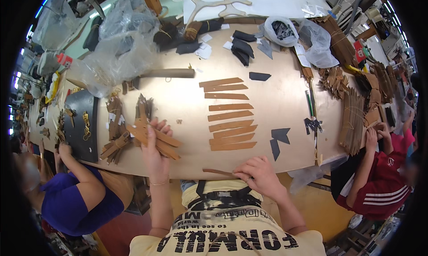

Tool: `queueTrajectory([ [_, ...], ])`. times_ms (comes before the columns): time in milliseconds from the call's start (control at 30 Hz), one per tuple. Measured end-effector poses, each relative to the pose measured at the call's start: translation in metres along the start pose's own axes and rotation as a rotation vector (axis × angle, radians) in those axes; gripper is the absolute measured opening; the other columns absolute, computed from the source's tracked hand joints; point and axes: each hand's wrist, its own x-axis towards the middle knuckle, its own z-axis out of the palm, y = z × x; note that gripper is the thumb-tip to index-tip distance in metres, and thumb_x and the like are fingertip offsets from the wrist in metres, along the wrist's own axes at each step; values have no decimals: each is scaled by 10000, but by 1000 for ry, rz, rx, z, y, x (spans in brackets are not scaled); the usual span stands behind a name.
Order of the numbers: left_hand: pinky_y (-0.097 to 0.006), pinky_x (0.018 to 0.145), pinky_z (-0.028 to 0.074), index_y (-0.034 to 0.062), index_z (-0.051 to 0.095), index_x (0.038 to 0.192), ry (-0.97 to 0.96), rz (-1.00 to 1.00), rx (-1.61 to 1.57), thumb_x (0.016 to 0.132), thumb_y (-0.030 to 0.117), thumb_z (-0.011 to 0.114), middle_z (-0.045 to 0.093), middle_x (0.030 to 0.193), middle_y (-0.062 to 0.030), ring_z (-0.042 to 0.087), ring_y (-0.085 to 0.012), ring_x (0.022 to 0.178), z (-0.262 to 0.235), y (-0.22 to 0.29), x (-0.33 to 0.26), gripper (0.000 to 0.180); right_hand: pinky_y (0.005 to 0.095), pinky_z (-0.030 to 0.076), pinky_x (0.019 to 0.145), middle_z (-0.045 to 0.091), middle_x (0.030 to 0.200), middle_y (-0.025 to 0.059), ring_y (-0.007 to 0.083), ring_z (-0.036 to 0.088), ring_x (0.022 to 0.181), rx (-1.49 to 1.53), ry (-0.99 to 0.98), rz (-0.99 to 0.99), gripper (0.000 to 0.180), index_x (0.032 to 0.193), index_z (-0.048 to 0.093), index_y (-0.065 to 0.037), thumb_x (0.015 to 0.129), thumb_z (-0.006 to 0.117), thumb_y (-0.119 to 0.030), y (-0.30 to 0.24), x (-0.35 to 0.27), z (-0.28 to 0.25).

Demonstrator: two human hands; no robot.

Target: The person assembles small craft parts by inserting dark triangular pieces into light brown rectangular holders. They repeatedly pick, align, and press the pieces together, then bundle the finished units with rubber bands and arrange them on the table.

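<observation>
Head view, left hand: the left hand (154, 151) clasps a fanned bundle of tan leather strips (154, 140), fingers wrapped over the top, held just above the table's near-left part.
Head view, right hand: the right hand (258, 175) pinches one loose brown strip (218, 171) at the near table edge; the strip lies flat, pointing left toward the bundle.
Where the work sits: nine or so sorted tan strips (231, 115) lie in a neat column mid-table, well apart from both hands, farther out than either.
Step in hand: judged as sorting, one strip drawn out and on its way to the laid-out column.
Next move calls for: lifting the single strip clear of the edge and setting it parallel below the last one, without knocking the row askew.
Around: two dark angular cut pieces (278, 140) lie right of the column; a dark tray with brass clasps (84, 124) stands to the left; clear plastic bags (120, 51) at the far left.
In the way: more tan scraps (116, 135) crowd the left hand; co-workers' hands (372, 138) work the stacked pieces at the right end.
Table: pale wooden table (276, 100).
</observation>
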Motion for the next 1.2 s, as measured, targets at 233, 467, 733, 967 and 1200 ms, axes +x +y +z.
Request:
queueTrajectory([
  [233,-321,881,556,-30,513,1280,-72,-14,-17,1046,274,496,609,1127,-145,631,-198,988,28,3,5,383,356,399,835,611,896,8,198,561,917,-60,139,-194,92,927,707,-138,880,690,-215,-6,39,-27],
  [467,-326,884,546,-21,522,1258,-48,62,-81,1045,276,502,606,1107,-131,619,-188,978,17,11,14,366,364,415,808,701,851,56,236,623,826,48,354,-309,67,901,745,-126,853,720,-166,47,183,-71],
  [733,-332,908,537,10,530,1252,113,25,-117,1038,293,518,604,1100,-110,618,-192,986,-20,4,5,356,400,351,863,683,785,47,210,623,816,-217,307,-32,185,917,772,-157,893,675,-313,86,251,-55],
  [967,-327,911,539,-14,521,1255,34,-68,-72,1041,287,513,607,1094,-118,619,-181,993,-10,-1,14,370,400,332,889,650,813,50,221,605,893,-280,259,-16,191,934,784,-176,907,658,-316,89,233,-58],
  [1200,-324,864,568,-52,513,1259,-98,-115,-42,1048,260,492,611,1113,-156,647,-202,968,29,-4,8,378,427,321,969,622,927,3,188,562,965,-437,388,-106,160,947,775,-167,881,696,-290,81,230,-50],
])
